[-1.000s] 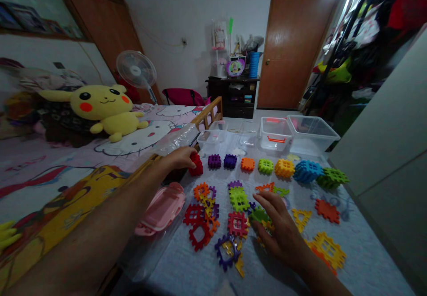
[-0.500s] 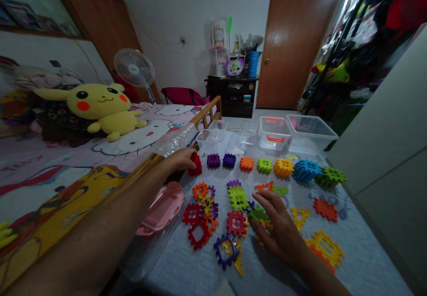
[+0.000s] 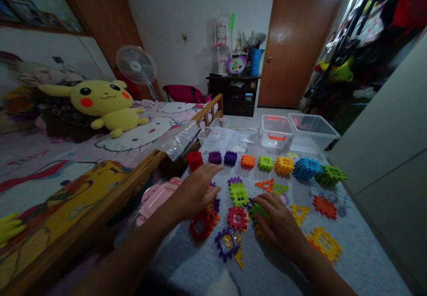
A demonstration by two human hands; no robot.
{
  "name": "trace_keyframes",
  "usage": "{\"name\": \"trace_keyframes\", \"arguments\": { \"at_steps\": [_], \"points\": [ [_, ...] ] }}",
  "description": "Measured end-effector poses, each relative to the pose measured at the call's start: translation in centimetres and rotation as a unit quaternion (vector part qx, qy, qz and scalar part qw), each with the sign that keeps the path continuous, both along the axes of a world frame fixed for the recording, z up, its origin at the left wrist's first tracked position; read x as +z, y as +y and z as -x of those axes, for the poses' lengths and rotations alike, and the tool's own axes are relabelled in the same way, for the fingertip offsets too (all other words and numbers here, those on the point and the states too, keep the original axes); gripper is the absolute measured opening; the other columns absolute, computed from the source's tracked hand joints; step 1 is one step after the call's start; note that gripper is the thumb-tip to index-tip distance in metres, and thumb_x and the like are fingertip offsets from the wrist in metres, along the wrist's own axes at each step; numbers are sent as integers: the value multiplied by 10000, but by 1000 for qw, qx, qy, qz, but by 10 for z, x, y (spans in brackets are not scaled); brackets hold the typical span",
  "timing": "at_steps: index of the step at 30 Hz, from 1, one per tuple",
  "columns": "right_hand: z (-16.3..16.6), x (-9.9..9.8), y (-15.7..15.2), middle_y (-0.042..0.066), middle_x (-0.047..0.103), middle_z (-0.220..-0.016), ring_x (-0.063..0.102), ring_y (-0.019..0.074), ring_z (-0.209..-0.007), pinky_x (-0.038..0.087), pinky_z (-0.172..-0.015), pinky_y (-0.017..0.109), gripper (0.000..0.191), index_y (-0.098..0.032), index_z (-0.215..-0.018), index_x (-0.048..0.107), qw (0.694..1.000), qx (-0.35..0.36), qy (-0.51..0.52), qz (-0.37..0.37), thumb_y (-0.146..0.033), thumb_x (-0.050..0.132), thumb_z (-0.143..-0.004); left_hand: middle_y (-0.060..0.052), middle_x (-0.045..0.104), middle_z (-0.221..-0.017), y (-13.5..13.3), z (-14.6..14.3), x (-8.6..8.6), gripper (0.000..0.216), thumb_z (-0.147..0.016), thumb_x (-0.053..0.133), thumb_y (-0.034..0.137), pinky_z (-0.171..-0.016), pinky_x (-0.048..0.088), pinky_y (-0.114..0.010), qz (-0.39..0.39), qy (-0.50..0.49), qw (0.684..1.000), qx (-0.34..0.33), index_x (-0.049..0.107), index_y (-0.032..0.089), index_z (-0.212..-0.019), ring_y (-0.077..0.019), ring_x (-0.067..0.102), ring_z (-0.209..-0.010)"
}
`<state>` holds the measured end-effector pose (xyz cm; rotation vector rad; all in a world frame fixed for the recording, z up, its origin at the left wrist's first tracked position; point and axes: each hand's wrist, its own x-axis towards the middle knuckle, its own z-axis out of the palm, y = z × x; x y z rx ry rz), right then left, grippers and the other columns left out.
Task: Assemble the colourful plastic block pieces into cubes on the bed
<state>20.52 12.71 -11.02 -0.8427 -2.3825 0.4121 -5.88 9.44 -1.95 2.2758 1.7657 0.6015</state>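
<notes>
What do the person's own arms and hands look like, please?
The left hand and right hand are bare, with no gloves, and no rings or watch can be made out. No sleeve shows on either forearm; the upper arms are out of view.

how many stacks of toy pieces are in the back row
8, from left to right: red stack, purple stack, indigo stack, orange stack, lime stack, yellow stack, blue stack, dark green stack. None in that row seems fully hidden.
</notes>
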Motion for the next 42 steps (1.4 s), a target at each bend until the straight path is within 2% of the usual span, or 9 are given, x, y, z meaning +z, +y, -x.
{"name": "trace_keyframes", "arguments": {
  "at_steps": [3, 6, 12, 15, 19, 24, 28, 33, 42],
  "points": [
    [3, 6, -2, 80, 648, -999, 563, 231, -935, 486, -824, 412, 216, -206, -1063, 623, 998, 39, -38, 30, -161, 513, -883, -74, 597, -1295, -36, -23, -29, 440, -854, 530, 163, -1060, 432, -395, 34, -34, 998, -36, 518, 238, -1287, -207, 533, -1219],
    [9, 11, -7, 70, 653, -1041, 539, 237, -979, 462, -866, 420, 211, -222, -1081, 626, 995, 64, -54, 47, -223, 564, -879, -60, 613, -1267, -58, -37, -53, 424, -863, 513, 144, -1055, 445, -390, 48, -62, 996, -38, 538, 252, -1272, -198, 545, -1198],
    [26, 11, -16, 77, 637, -1125, 510, 265, -1041, 450, -908, 443, 306, -219, -1140, 603, 993, 58, -96, 45, -238, 624, -835, -74, 578, -1341, -78, -37, -78, 437, -854, 535, 207, -1101, 401, -498, 25, -92, 993, 67, 556, 289, -1282, -267, 495, -1279],
    [29, 8, -18, 71, 632, -1076, 514, 268, -1020, 457, -895, 445, 297, -238, -1115, 613, 992, 52, -107, 44, -224, 631, -819, -75, 593, -1327, -82, -30, -82, 427, -841, 561, 249, -1085, 419, -505, 30, -127, 986, 102, 575, 319, -1262, -285, 515, -1263],
    [25, 4, -17, 93, 595, -1092, 515, 273, -1020, 461, -897, 457, 417, -232, -1200, 567, 996, 29, -79, 31, -220, 639, -790, -78, 592, -1331, -83, -27, -86, 436, -821, 578, 246, -1093, 406, -512, 34, -148, 982, 109, 582, 307, -1253, -291, 509, -1270],
    [9, -3, -3, 128, 548, -1176, 516, 282, -1075, 450, -932, 470, 443, -199, -1257, 511, 999, -33, -23, -10, -204, 581, -820, -112, 525, -1396, -82, -23, -91, 584, -789, 598, 237, -1119, 366, -515, 39, -130, 982, 134, 475, 251, -1360, -296, 454, -1319],
    [-3, -11, 11, 133, 542, -1190, 508, 293, -1105, 452, -937, 482, 456, -184, -1276, 500, 996, -82, -7, -30, -236, 584, -831, -127, 492, -1421, -81, -15, -94, 685, -753, 639, 239, -1121, 356, -519, 66, -116, 984, 122, 417, 244, -1401, -306, 427, -1338],
    [-6, -22, 15, 136, 588, -1124, 536, 299, -1041, 468, -897, 499, 411, -163, -1229, 554, 993, -106, -45, -17, -227, 575, -824, -99, 453, -1456, -80, -11, -101, 690, -765, 542, 126, -1150, 322, -507, 50, -97, 989, 97, 386, 265, -1423, -272, 394, -1369],
    [-3, -22, 14, 124, 616, -1097, 551, 285, -1001, 479, -886, 498, 473, -175, -1286, 522, 994, -108, -32, 6, -234, 591, -822, -71, 502, -1402, -71, -20, -93, 606, -765, 483, 63, -1097, 417, -453, 43, -122, 989, 65, 525, 313, -1316, -249, 481, -1301]
  ]
}}
